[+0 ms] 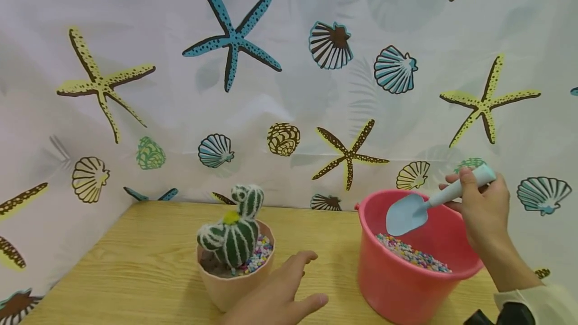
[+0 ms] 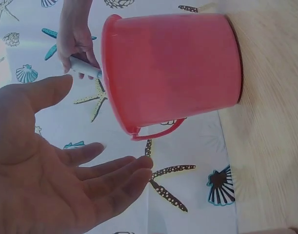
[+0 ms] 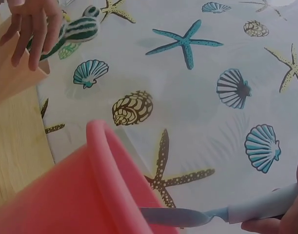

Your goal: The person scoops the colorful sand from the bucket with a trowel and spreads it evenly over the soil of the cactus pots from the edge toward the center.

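Note:
In the head view my right hand (image 1: 485,209) grips the handle of a light blue toy shovel (image 1: 408,214), its blade over the mouth of a red bucket (image 1: 388,285). Small multicoloured pebbles (image 1: 413,252) lie inside the bucket. My left hand (image 1: 282,290) is between the bucket and a pale pink pot (image 1: 230,290), fingers loosely extended and holding nothing. A knitted green cactus (image 1: 237,242) with white stripes and a yellow flower stands in the pot. Coloured pebbles (image 1: 259,255) cover part of the pot's surface, beside brownish material. The left wrist view shows that palm (image 2: 36,185) facing the bucket.
A light wooden table (image 1: 149,245) bears the pot on the left and the bucket on the right. Behind it hangs a white cloth (image 1: 280,99) printed with starfish and shells. The bucket's red handle (image 2: 168,130) hangs down at its side.

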### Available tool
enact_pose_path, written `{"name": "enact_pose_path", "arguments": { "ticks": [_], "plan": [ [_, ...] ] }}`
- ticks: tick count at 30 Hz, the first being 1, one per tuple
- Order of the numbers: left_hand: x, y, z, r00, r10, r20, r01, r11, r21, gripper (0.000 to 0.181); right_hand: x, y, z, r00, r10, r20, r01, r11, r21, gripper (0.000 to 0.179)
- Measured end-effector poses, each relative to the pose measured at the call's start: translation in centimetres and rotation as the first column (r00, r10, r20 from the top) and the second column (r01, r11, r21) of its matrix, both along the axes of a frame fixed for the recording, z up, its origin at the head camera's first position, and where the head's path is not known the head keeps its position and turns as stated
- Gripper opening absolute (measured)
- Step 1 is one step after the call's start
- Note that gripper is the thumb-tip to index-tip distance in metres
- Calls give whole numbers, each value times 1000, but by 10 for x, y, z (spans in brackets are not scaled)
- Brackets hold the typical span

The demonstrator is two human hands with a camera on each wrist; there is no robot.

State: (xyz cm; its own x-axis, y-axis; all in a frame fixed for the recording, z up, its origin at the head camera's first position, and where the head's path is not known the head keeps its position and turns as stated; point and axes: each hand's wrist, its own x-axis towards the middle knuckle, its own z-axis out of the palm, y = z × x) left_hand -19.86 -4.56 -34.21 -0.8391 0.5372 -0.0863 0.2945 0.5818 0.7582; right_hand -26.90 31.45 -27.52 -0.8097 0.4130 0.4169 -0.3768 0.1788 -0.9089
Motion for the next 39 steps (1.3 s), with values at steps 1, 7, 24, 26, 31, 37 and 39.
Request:
{"name": "enact_pose_path", "arguments": {
  "ticks": [1, 7, 24, 26, 31, 37, 39],
  "plan": [
    [2, 2, 7, 1000, 11, -11, -11, 1000, 18, 75, -6, 7, -5, 1000, -6, 13, 6, 999, 31, 46],
    [2, 15, 29, 990, 44, -133, -28, 993, 116, 69, -35, 33, -32, 991, -97, 88, 75, 972, 224, 49],
    [-29, 62, 23, 980, 147, -133, -99, 943, 317, 79, -1, -7, 1, 945, -218, 245, 87, 887, 454, 46],
    [-34, 68, 22, 980, 149, -128, -101, 941, 322, 82, 1, -9, 3, 941, -229, 248, 83, 870, 486, 43],
    [-42, 78, 19, 976, 169, -140, -119, 945, 305, 95, -1, -7, -4, 941, -198, 275, 27, 852, 523, 44],
    [-45, 85, 17, 969, 182, -167, -133, 954, 267, 104, -8, 0, -19, 924, -199, 325, -1, 851, 525, 53],
    [-46, 86, 17, 966, 181, -187, -131, 959, 253, 105, -10, 0, -19, 911, -241, 334, 17, 833, 553, 53]
  ]
}}
